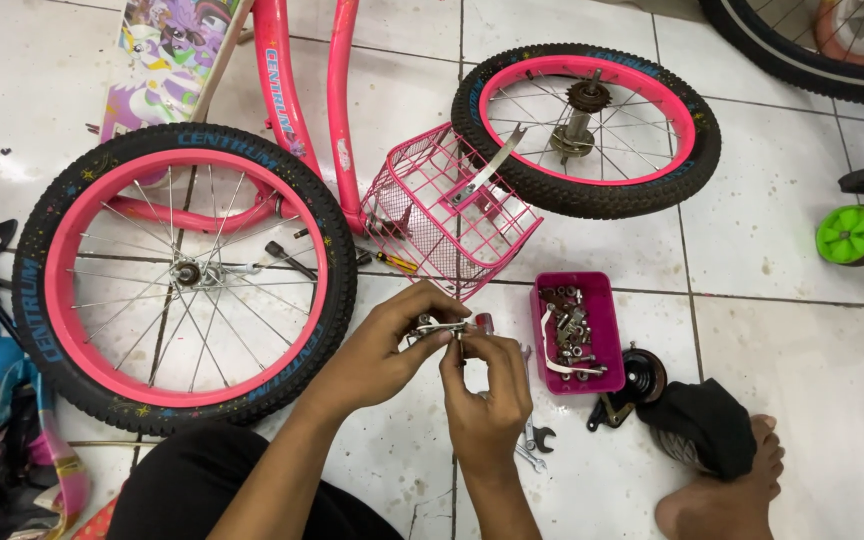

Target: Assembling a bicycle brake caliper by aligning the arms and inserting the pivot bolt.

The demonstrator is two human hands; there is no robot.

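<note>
Head view: left hand (384, 340) and right hand (482, 385), grips pinched together on a small metal fitting (442, 327) (type unclear), worked beside the pink parts tray (604, 335), above two spanners (534, 445).

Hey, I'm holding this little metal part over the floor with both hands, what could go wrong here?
1. The metal part, pinched between your left hand and right hand, sits over bare tile, not the pink tray; a dropped piece might roll off.
2. The wrenches lie loose beside your right wrist and could be knocked.
3. Your bare foot is close to them.
</note>
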